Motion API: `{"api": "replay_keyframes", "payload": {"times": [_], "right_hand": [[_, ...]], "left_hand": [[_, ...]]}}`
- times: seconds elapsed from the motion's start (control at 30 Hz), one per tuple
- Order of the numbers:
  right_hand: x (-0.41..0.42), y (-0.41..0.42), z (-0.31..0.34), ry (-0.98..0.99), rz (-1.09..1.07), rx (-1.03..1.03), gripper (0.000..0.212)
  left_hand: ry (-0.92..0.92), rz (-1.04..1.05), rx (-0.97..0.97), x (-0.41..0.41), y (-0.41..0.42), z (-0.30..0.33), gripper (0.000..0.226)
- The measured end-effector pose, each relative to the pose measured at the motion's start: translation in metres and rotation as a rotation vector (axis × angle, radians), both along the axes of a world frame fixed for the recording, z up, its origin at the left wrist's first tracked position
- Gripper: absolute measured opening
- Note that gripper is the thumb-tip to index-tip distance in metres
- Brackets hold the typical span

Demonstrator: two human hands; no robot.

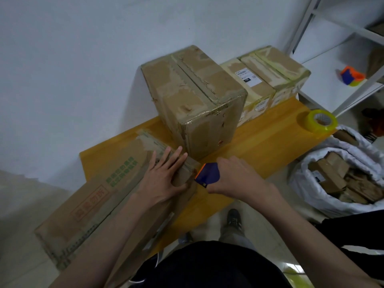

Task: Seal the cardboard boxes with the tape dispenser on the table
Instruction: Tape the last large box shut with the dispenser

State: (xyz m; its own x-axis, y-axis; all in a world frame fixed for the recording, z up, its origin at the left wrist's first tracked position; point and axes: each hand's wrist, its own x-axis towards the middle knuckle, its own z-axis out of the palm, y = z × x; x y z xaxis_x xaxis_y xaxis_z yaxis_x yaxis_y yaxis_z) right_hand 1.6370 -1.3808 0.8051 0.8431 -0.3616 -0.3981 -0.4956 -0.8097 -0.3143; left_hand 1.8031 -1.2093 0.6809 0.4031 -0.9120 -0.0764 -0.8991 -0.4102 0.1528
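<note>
- Tape dispenser [206, 173], blue with an orange edge, sits in the right hand [234, 176], right at the near end of the long flat box [116, 196].
- Right hand has its fingers curled tight around the dispenser.
- Left hand [164, 175] lies flat on top of the long flat box, fingers straight and spread, with the thumb over the box's end.
- Long flat box lies on the yellow worktop [259, 146] and sticks out past its near-left side. It has red and green print on top.
- Tall box [195, 96] stands on the worktop just behind the hands, with old tape along its top seam.
- Two smaller boxes [268, 75] sit side by side behind the tall box, near the wall. One has a white label.
- Roll of yellow tape [321, 121] rests on the far right corner of the worktop.
- White bag [336, 177] full of cardboard bits sits on the floor to the right.
- White shelf [340, 59] at the far right holds a small bright toy [351, 76].
</note>
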Motion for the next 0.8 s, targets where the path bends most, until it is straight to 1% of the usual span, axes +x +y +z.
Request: {"api": "replay_keyframes", "payload": {"times": [0.1,0.17,0.23,0.3,0.37,0.43,0.53,0.63,0.7,0.73,0.8], "right_hand": [[0.011,0.000,0.000,0.022,0.021,0.006,0.043],[0.010,-0.001,-0.010,0.116,0.067,-0.026,0.036],[0.001,-0.004,-0.028,0.190,0.049,0.006,0.031],[0.000,-0.018,-0.045,0.146,-0.049,0.058,0.037],[0.008,-0.033,-0.053,0.039,-0.132,0.097,0.048],[0.017,-0.045,-0.052,-0.012,-0.178,0.105,0.051],[0.020,-0.053,-0.041,-0.048,-0.258,0.094,0.045],[0.021,-0.054,-0.037,-0.115,-0.285,0.137,0.041],[0.023,-0.055,-0.040,-0.152,-0.292,0.160,0.037],[0.024,-0.055,-0.042,-0.174,-0.305,0.167,0.037],[0.028,-0.055,-0.047,-0.224,-0.331,0.173,0.039]], "left_hand": [[-0.006,0.005,0.010,0.001,0.001,-0.001,0.092],[-0.022,0.021,0.037,0.004,0.001,-0.001,0.093],[-0.039,0.025,0.062,0.007,0.003,-0.002,0.093],[-0.034,0.023,0.067,0.008,0.002,-0.002,0.094],[-0.024,0.038,0.066,0.006,0.001,-0.001,0.095],[0.007,0.134,0.027,-0.003,-0.003,0.005,0.091],[-0.007,0.283,-0.013,-0.022,-0.019,0.013,0.085],[-0.051,0.334,-0.017,-0.033,-0.030,0.005,0.071],[-0.027,0.354,-0.050,-0.031,-0.031,0.001,0.065],[0.002,0.365,-0.059,-0.031,-0.031,0.000,0.067],[0.053,0.383,-0.036,-0.032,-0.032,0.000,0.077]]}}
